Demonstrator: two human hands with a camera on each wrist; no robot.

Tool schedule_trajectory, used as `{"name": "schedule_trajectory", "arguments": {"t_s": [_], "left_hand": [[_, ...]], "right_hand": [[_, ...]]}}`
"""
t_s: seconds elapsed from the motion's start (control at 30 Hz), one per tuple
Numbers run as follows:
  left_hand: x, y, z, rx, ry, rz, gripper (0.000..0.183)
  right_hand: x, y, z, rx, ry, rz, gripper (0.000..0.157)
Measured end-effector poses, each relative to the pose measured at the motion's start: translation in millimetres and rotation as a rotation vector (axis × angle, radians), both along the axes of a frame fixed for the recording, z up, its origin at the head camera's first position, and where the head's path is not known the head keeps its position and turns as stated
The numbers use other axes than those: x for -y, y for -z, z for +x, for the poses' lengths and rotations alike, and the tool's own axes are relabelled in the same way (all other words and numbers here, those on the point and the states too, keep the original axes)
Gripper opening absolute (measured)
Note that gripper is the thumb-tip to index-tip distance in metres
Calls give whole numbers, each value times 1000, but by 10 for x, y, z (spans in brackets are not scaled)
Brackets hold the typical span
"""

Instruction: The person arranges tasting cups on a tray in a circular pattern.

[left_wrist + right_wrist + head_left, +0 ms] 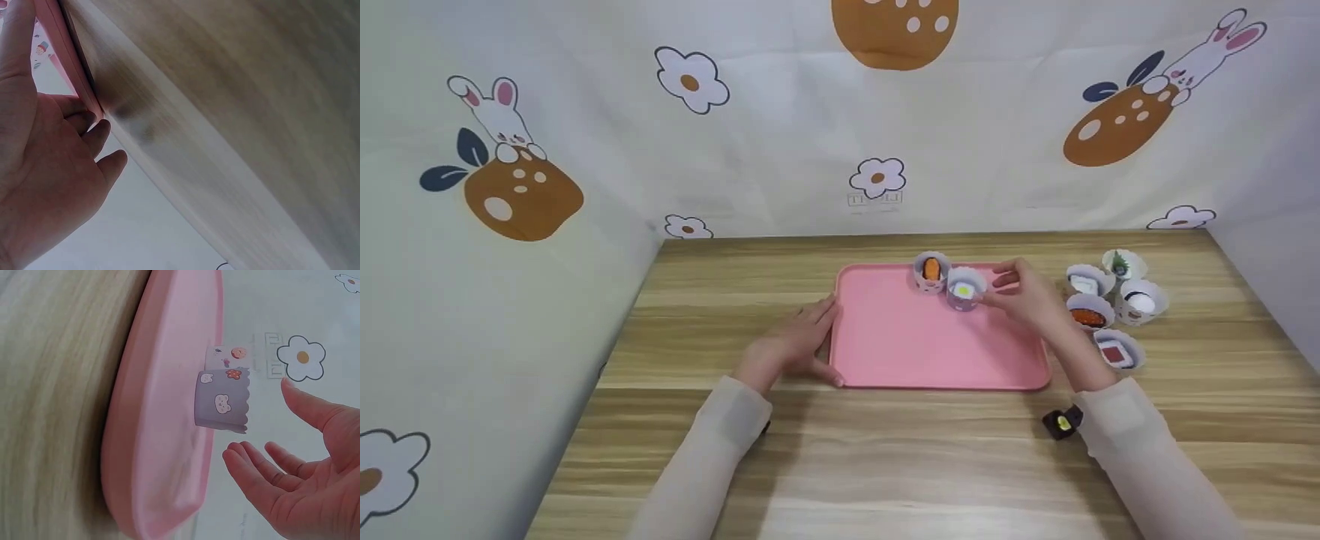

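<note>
Wood-grain bench [712, 300]: pink tray [907, 345], two sushi cups [963, 303] near its back rim. Right hand [1024, 296]: fingers apart, beside one. Left hand [795, 341]: fingers extended against tray. Likely loading; next calls for a right-side cup [1132, 316].

My left grip [793, 343] and right grip [1026, 298], thumbs parted from fingers.
My left arm [705, 446] slants up from the frame's bottom edge to just left of centre; my right arm [1144, 446] slants in from the lower right, that grip right of centre, fingers gently bent.
</note>
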State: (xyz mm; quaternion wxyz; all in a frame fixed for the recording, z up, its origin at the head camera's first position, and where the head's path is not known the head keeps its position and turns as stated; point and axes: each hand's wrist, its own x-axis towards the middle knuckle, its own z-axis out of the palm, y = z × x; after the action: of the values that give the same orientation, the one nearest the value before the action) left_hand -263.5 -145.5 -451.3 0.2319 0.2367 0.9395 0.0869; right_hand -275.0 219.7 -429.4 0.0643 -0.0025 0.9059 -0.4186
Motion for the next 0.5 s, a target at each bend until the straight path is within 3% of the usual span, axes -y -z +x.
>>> {"name": "schedule_trajectory", "arguments": {"t_s": [0.5], "left_hand": [[-13,9,-24,2,-6,-19,130]], "right_hand": [[-138,-91,140,-40,-15,6,60]]}}
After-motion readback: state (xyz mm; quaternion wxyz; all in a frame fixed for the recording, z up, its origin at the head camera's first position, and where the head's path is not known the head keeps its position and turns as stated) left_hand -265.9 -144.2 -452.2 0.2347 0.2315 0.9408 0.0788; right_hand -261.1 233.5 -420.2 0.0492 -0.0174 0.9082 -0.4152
